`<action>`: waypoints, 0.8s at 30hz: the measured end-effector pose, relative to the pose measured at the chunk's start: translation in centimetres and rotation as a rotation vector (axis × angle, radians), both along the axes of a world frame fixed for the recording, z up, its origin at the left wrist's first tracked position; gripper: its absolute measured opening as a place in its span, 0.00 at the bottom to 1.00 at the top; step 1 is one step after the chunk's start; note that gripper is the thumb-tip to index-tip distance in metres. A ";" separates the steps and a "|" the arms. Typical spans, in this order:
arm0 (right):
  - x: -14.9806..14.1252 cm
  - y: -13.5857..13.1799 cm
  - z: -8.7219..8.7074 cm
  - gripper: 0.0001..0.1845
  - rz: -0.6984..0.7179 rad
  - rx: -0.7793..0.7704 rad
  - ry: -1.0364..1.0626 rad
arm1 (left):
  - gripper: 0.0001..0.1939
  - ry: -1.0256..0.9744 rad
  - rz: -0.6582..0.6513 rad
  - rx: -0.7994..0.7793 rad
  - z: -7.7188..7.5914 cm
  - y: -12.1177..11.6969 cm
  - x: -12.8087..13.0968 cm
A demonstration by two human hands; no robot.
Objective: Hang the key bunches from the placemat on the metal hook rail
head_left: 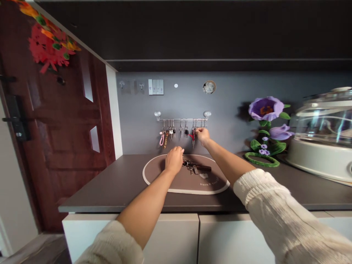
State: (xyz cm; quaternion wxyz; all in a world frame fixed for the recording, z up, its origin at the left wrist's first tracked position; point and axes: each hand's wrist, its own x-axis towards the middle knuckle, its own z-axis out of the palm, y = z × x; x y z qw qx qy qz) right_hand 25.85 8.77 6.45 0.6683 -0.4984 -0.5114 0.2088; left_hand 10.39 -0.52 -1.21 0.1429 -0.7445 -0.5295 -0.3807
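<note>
My right hand (202, 136) reaches up to the hook rail (183, 120) on the wall, its fingers pinched beside a set of keys with a red tag (192, 136). What sits between those fingertips is too small to make out. Lower down, my left hand (174, 160) hovers over the brown oval mat (156, 172), fingers curled together; whatever they hold is hidden. Just right of it, a bunch of keys (191, 168) with rings and a dark strap (202, 168) lies on the mat. Several more keys (172, 132) and a pink loop keychain (162, 138) hang along the rail.
Purple crocheted flowers (266, 109) and a white appliance with a clear cover (321, 146) stand on the counter (115, 183) to the right. A dark shelf (209, 33) overhangs the work area. On the left is a red-brown door (66, 139). Switches (156, 87) are on the wall.
</note>
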 end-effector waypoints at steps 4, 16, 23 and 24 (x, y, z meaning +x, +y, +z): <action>-0.1 -1.3 0.2 0.04 -0.049 -0.021 -0.082 | 0.14 -0.002 -0.002 -0.017 0.1 0.0 -0.1; -0.5 -5.7 -0.9 0.08 0.160 0.074 -0.113 | 0.11 -0.074 -0.113 -0.025 -0.1 0.5 -1.0; -0.3 -8.2 -4.9 0.08 0.257 0.101 -0.188 | 0.07 -0.083 -0.192 -0.050 -0.4 0.7 -1.4; -0.1 -8.5 -5.5 0.08 0.258 0.096 -0.215 | 0.07 -0.078 -0.195 -0.059 -0.5 0.7 -1.5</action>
